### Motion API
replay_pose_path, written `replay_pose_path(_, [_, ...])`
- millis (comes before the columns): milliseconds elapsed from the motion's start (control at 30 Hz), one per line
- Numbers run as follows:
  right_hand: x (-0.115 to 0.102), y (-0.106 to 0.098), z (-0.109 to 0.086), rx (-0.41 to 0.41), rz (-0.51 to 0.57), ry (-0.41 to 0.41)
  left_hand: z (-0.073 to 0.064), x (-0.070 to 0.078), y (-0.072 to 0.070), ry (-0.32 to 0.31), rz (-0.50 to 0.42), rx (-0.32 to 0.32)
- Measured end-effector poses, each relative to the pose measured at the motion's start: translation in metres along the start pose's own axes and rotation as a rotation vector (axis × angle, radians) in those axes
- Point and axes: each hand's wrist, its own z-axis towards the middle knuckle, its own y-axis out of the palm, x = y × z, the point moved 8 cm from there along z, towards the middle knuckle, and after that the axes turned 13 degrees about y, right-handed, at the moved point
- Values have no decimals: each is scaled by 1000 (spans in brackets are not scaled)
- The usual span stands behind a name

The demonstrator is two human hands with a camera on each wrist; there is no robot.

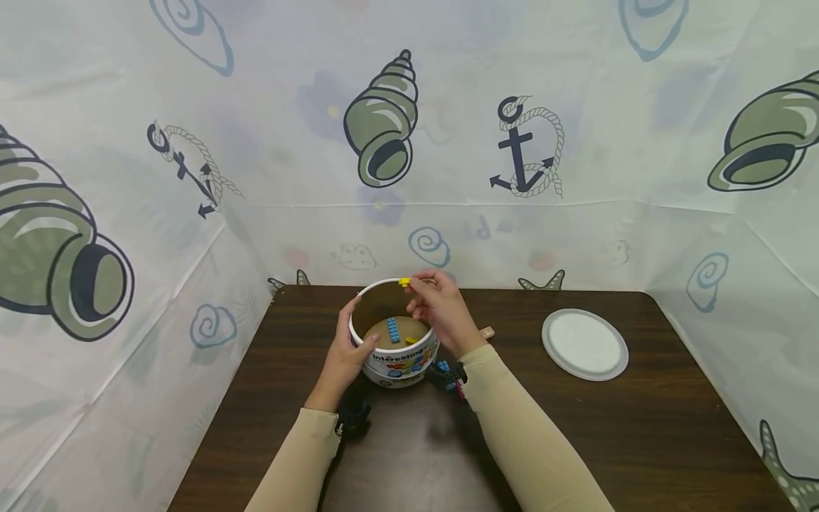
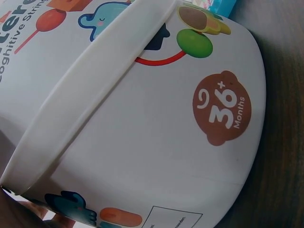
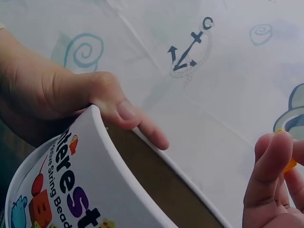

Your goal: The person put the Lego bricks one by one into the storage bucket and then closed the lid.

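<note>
A round white cardboard tub (image 1: 395, 367) with colourful print stands on the table, tilted slightly. My left hand (image 1: 342, 361) grips its left rim, with the thumb over the edge, as the right wrist view also shows. Above the tub's far rim, my right hand (image 1: 443, 313) pinches a small yellow toy brick (image 1: 404, 282) between thumb and fingers. Inside the tub lie a blue studded brick (image 1: 393, 330) and a yellow piece (image 1: 411, 340). The left wrist view is filled by the tub's printed side (image 2: 142, 128); the held brick is mostly hidden by fingers in the right wrist view.
A white round plate or lid (image 1: 585, 344) lies on the dark wooden table (image 1: 652, 412) at the right. Blue and pink pieces (image 1: 451, 385) lie beside the tub, partly behind my right wrist. A tan piece (image 1: 488, 332) is just past that wrist. Patterned sheets surround the table.
</note>
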Motion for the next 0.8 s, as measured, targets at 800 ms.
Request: replay_pose_path(800, [4, 6, 10, 9, -34, 58, 0, 1, 0, 1, -7, 0])
